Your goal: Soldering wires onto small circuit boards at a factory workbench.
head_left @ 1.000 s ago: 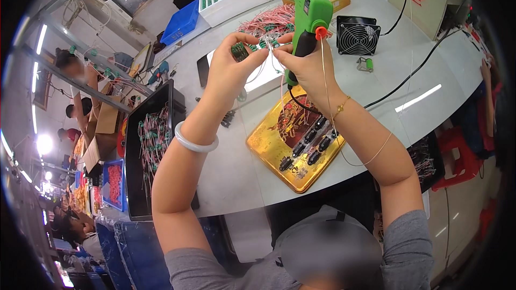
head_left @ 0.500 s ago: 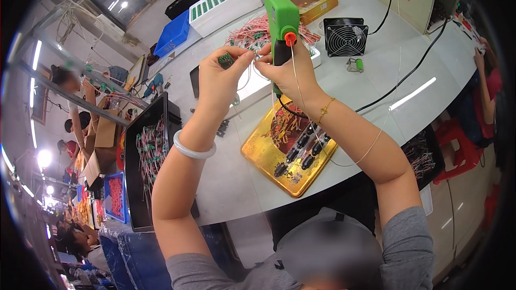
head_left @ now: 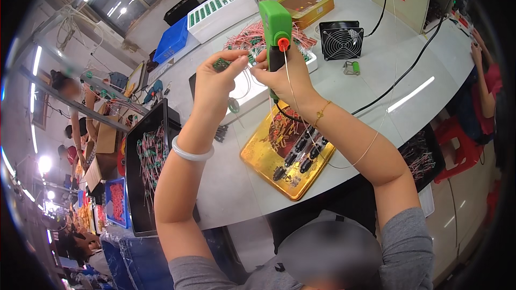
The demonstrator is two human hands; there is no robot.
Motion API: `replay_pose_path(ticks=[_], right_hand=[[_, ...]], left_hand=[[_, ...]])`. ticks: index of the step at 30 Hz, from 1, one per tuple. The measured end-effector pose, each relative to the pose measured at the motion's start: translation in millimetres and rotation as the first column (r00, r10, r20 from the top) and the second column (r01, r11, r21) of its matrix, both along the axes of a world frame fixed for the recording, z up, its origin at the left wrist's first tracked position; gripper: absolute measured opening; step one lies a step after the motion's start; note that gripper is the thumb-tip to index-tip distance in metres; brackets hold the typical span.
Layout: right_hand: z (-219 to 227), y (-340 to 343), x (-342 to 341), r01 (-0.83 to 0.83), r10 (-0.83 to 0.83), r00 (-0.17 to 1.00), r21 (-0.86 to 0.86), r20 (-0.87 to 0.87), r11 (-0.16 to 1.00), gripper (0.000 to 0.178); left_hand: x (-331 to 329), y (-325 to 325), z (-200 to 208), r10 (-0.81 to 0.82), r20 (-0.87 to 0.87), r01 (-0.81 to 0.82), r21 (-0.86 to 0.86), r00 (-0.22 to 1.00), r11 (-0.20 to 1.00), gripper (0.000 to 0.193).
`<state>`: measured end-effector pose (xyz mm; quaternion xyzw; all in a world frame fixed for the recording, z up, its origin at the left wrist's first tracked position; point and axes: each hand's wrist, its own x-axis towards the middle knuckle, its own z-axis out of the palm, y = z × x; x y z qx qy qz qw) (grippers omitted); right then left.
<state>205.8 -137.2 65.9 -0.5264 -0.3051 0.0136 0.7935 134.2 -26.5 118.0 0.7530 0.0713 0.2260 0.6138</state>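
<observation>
Green circuit board (head_left: 220,65), partly hidden, sits in the curled left hand (head_left: 214,83), raised above the table; thumb and forefinger nearly meet, and whether they also pinch a thin lead cannot be told. The right hand (head_left: 287,79) is wrapped round the dark grip of a green gun-shaped tool (head_left: 277,19), its thumb and forefinger bent toward the left fingertips; whether they hold anything is too small to tell. The tool's tip is out of sight, so good handling probably means knowing where it points and keeping skin clear of it. Steady wrists and a light pinch should help. The pale wire (head_left: 290,78) at the orange knob (head_left: 283,44) is best left slack, clear of the forearm. Beneath lies a white tray (head_left: 252,98); beyond, red-and-white wires (head_left: 244,36) and a black fan (head_left: 341,40); nearer, a gold tin (head_left: 257,156) bearing black parts (head_left: 305,165).
</observation>
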Motion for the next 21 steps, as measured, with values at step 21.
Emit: replay_pose_path(ticks=[21], right_hand=[[-7,-4,7,-0.052,0.051,0.999,-0.027,-0.015,0.998,0.047]], left_hand=[[2,40,-9,-0.238,-0.06,0.234,-0.065,0.969,0.97,0.018]])
